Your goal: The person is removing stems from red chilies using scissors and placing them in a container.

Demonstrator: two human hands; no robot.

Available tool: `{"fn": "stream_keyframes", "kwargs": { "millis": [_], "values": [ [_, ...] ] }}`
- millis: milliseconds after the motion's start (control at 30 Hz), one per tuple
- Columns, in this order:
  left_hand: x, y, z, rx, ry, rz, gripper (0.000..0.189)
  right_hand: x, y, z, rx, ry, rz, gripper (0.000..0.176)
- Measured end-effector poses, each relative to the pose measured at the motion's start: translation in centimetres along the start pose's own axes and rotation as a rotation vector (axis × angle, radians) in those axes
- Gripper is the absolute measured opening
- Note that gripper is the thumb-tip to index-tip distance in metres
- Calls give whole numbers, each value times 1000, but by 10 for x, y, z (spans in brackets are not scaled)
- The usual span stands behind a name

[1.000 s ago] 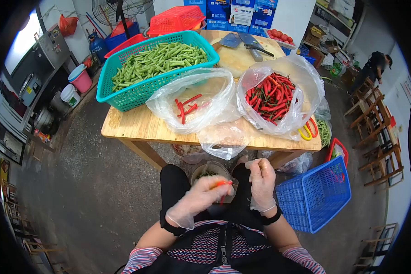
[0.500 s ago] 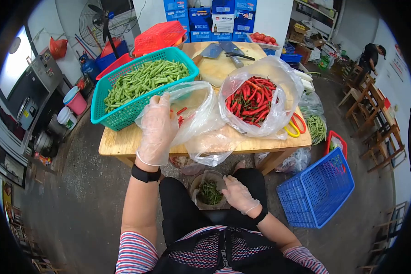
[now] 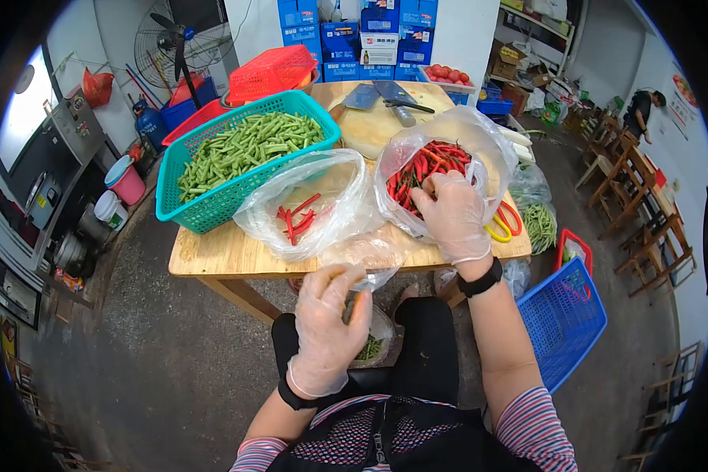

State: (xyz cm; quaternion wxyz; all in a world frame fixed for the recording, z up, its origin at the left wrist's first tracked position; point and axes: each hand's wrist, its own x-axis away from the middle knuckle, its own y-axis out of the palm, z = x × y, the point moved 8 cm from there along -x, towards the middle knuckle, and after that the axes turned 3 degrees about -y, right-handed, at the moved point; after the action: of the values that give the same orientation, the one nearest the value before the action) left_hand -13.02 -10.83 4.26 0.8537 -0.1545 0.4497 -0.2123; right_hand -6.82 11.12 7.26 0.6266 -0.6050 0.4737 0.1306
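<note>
My right hand (image 3: 452,216), in a clear plastic glove, reaches into a clear plastic bag (image 3: 492,149) of red chili peppers (image 3: 405,179). Its fingers are bent and pinch at the peppers; the exact grip is partly hidden. My left hand (image 3: 326,330), gloved too, hovers in front of the table edge above my lap, thumb apart from curved fingers, with nothing visible in it. A second clear bag (image 3: 334,177) lies open on the table with several red chili pieces (image 3: 295,219) inside. Below, between my knees, a lined bin (image 3: 379,346) with green scraps is partly covered by my left hand.
A teal basket (image 3: 169,208) of cut green beans (image 3: 252,149) stands left on the wooden table (image 3: 212,259). Cleavers (image 3: 362,96) lie on a round board (image 3: 362,134) behind. Yellow-handled scissors (image 3: 499,228) lie right. A blue crate (image 3: 558,322) stands on the floor; another person (image 3: 641,110) is far right.
My left hand has come down from the small bag to above my lap. My right hand has risen from beside the bin into the chili bag. The small bag now lies spread open.
</note>
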Motion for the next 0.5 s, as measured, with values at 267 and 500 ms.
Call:
{"fn": "stream_keyframes", "kwargs": {
  "millis": [267, 500],
  "values": [
    [27, 39, -23, 426, -307, -292, 23, 19, -19, 10, -73, 148, 103, 11],
    [43, 120, -21, 1282, -890, -644, 38, 71, -43, -6, -138, 135, 226, 7]
  ]
}}
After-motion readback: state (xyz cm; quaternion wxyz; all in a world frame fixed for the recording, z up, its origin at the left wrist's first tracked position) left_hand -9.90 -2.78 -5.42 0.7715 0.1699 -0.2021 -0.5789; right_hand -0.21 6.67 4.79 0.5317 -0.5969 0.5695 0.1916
